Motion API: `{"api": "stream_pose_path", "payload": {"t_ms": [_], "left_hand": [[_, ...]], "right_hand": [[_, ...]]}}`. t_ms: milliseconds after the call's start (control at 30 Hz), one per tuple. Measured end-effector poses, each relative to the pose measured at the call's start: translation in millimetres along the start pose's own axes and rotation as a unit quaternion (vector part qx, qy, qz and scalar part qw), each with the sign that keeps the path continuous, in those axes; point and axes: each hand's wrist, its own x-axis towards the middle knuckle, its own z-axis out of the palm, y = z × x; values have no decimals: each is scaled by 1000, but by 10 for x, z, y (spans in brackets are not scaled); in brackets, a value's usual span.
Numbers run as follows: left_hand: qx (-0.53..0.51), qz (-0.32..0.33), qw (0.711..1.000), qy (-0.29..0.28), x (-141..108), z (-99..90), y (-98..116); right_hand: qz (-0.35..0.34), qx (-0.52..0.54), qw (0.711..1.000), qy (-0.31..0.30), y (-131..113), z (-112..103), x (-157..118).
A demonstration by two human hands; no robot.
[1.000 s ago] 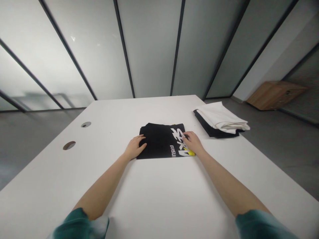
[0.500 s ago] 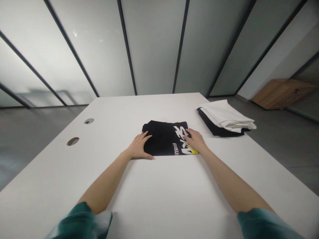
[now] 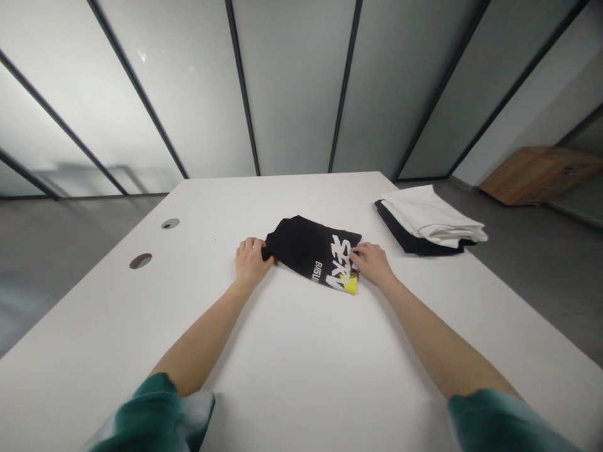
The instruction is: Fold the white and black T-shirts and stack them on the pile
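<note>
A folded black T-shirt (image 3: 301, 245) with white lettering and a yellow patch lies on the table, turned slightly so its right end sits closer to me. My left hand (image 3: 252, 260) is closed round its bunched left end, thumb on the near side. At the lettered right edge, my right hand (image 3: 372, 260) pinches the cloth between thumb and fingers. The fabric between the two hands looks a little rumpled at the far left corner.
The white table (image 3: 301, 370) has two round cable holes at its left side. On the right lies a folded white garment (image 3: 431, 213) over a black one (image 3: 402, 237). Beyond the table are frosted glass panels (image 3: 292, 88) and a wooden cabinet (image 3: 537, 176).
My left hand went from lying spread on the shirt to gripping its left end. The shirt has turned, its left end shifting away from me. My right hand stays at the right edge.
</note>
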Motion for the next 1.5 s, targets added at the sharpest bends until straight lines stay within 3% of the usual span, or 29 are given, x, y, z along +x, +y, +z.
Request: {"api": "stream_pose_path", "payload": {"t_ms": [67,133,267,433,600,700,800,900,1000,1167,1333,1500], "left_hand": [[22,-55,998,-25,37,-8,-42],[17,-66,995,-73,62,6,-84],[-45,-5,995,-90,64,67,-107],[-88,66,990,-83,64,115,-66],[-77,49,991,-95,71,190,-43],[-49,-5,998,-45,57,201,-53],[-64,-10,998,11,45,154,-64],[-109,86,989,-46,23,90,-29],[-128,186,966,-128,-7,38,52],[-91,182,965,-163,-53,-9,156],[-53,165,962,-209,-95,64,143],[-107,190,965,-147,-103,32,145]], "right_hand": [[-21,49,999,-11,-38,-48,-34],[-34,95,995,2,-70,-70,-61],[-46,87,989,108,-70,4,-54],[-34,30,999,16,-10,130,-4],[-41,124,991,10,-93,20,-43],[-40,196,979,-30,-201,-76,-106],[-64,204,977,6,-283,-134,-143],[-132,190,970,71,-328,-166,-143],[-204,169,962,64,-369,-168,-136],[-235,116,964,-36,-411,-71,-135],[-211,102,970,-65,-364,-23,-148],[-222,104,968,-48,-435,-117,-189]]}}
